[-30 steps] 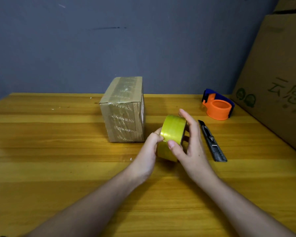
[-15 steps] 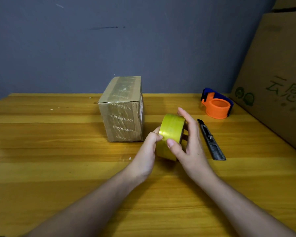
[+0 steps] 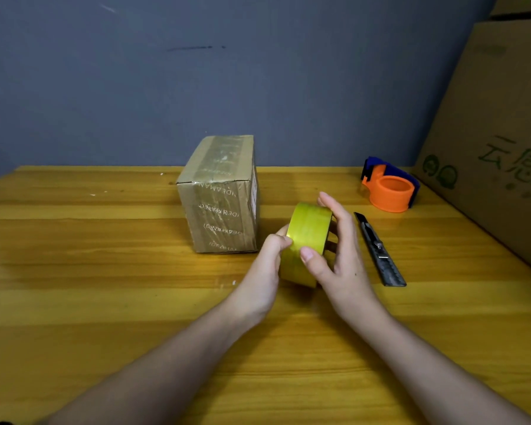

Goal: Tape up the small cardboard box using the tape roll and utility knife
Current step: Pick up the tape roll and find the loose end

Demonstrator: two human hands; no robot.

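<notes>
The yellow tape roll (image 3: 307, 240) is in the middle of the wooden table (image 3: 105, 302), held up on its edge between two hands. The right hand (image 3: 341, 256) wraps round it, with the thumb on the shiny front and the long fingers up over the far side. The left hand (image 3: 264, 268) has its fingertips curled onto the near rim of the roll, maybe picking at the tape end, but that spot is too small to see well.

The small cardboard box (image 3: 221, 194) stands just behind the roll, a bit to the left. It has clear tape with letters on it.

The utility knife (image 3: 379, 250) lies flat just to the right of the right hand.

Farther back sits an orange and blue tape holder (image 3: 390, 187). A big cardboard box (image 3: 497, 133) leans at the right edge.
</notes>
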